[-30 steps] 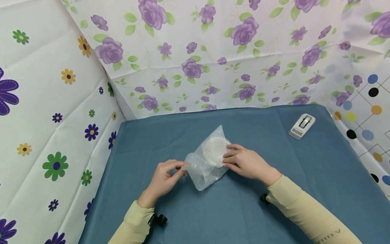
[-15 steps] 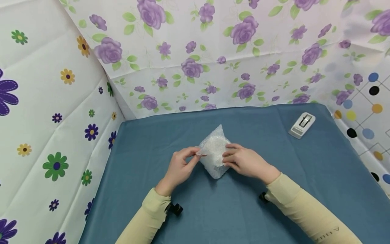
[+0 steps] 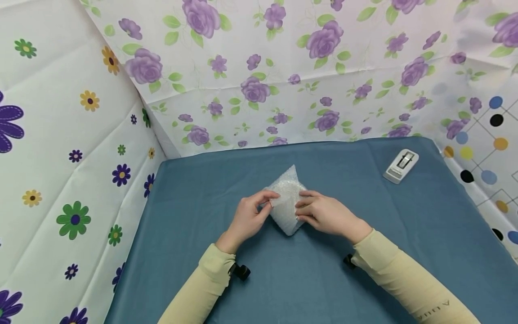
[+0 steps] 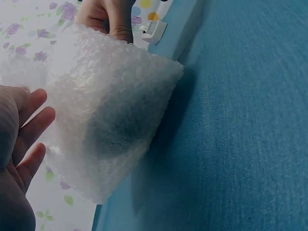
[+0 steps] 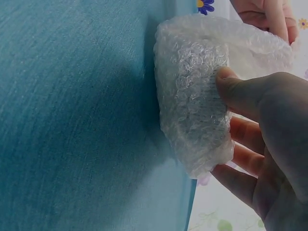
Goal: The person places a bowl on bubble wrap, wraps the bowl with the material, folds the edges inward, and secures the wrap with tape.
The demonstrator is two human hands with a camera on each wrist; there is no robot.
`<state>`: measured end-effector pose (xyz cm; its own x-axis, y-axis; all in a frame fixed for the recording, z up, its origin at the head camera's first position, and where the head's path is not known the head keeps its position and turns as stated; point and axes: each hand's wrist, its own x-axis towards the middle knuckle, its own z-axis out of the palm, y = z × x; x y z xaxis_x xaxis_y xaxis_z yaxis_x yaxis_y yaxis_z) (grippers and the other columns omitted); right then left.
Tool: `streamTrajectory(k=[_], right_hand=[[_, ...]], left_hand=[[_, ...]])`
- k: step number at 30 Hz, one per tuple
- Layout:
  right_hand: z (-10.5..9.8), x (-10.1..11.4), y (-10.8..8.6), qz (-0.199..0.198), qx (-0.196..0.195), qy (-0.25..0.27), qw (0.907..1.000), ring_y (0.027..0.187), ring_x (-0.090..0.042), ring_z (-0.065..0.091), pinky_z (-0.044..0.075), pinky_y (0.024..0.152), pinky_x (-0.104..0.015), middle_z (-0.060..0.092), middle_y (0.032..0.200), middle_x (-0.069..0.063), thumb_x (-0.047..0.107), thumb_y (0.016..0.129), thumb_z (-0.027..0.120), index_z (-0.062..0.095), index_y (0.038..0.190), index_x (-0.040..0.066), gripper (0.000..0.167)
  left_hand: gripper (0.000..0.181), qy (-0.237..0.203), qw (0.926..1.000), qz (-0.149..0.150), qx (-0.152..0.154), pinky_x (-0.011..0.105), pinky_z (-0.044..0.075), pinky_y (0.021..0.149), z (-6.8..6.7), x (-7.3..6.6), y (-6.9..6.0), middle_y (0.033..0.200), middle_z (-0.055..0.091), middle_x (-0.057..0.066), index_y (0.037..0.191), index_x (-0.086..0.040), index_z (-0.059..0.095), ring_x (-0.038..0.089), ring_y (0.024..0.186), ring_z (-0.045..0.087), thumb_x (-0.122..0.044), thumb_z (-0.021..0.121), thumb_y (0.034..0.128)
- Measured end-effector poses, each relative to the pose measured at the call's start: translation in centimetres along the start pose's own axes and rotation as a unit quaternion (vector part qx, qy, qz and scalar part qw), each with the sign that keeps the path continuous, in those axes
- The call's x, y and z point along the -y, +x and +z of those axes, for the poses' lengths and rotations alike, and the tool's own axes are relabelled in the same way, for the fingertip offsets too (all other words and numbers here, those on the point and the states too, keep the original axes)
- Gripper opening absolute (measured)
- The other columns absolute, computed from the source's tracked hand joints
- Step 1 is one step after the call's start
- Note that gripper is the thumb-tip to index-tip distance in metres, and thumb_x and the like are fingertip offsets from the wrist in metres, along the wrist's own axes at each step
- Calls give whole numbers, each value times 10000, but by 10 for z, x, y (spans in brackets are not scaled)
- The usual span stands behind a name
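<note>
On the blue tablecloth, near the middle in the head view, is a bundle of bubble wrap (image 3: 288,204) folded round something. A dark shape inside it shows through the wrap (image 4: 120,120) in the left wrist view; its kind cannot be made out. My left hand (image 3: 252,215) pinches a corner flap of the wrap between thumb and index finger, over the bundle's left side. On the opposite side, my right hand (image 3: 329,215) grips the bundle, its thumb (image 5: 228,84) pressed on the near face and the other fingers behind.
A small white and grey device (image 3: 400,166) with a dark slot lies at the back right of the blue cloth (image 3: 194,189). Flower-printed sheets (image 3: 251,121) stand behind the table and at its left. A dotted sheet (image 3: 485,157) borders the right.
My left hand has moved right and away from me, folding the flap of bubble wrap over the bundle. The right hand has stayed in place, holding the bundle.
</note>
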<state>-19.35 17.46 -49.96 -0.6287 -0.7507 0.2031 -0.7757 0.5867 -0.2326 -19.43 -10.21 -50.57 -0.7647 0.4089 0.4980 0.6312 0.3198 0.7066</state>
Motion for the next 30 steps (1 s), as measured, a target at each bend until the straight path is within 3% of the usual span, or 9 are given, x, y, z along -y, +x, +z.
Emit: streamTrajectory(k=[2,5,7,10,13,17,30], right_hand=[[0,0,0,-11,32,-10,10000,1401,-351,577,500,1125,-442,783,1214,-73,181,1016,773,857,1120,124,145],[1,0,0,2,56,-11,10000,1399,-351,578,514,1108,-443,782,1203,-68,173,1014,777,856,1100,121,128],[2,0,1,22,56,1,10000,1398,-351,577,523,1098,-443,780,1189,-63,164,1010,779,854,1078,118,111],[2,0,1,77,47,4,10000,1402,-348,573,524,1095,-447,777,1177,-58,163,1012,777,851,1058,115,99],[1,-1,1,133,48,4,9999,1413,-348,564,525,1094,-459,775,1195,-68,170,1013,776,854,1058,108,109],[1,-1,1,193,56,-10,9998,1427,-346,552,522,1097,-468,771,1222,-74,186,1012,780,857,1059,109,118],[2,-2,0,99,-10,20,9999,1429,-346,551,520,1100,-469,774,1197,-64,200,1009,787,860,1031,113,116]], left_hand=[[292,17,10000,-35,27,267,510,568,2,2,0,1191,791,90,1244,-85,760,186,540,619,49,643,1013],[298,103,9999,-73,84,233,458,499,5,4,0,1207,786,96,1265,-92,749,235,746,759,30,682,1001],[299,181,9997,-79,135,236,433,469,6,5,1,1224,780,105,1282,-91,739,245,754,763,3,717,999],[340,396,9990,-44,203,276,503,535,9,7,2,1266,763,99,1320,-95,719,263,1020,782,-53,778,987],[401,585,9979,-65,285,362,604,713,12,9,2,1303,743,93,1359,-98,696,260,1186,732,-97,813,975],[465,661,9969,-209,372,450,600,944,15,11,1,1335,725,93,1397,-96,675,259,1228,708,-119,836,961],[523,788,9953,-381,422,455,585,972,20,17,0,1391,695,93,1456,-103,640,277,1226,699,-152,832,972]])
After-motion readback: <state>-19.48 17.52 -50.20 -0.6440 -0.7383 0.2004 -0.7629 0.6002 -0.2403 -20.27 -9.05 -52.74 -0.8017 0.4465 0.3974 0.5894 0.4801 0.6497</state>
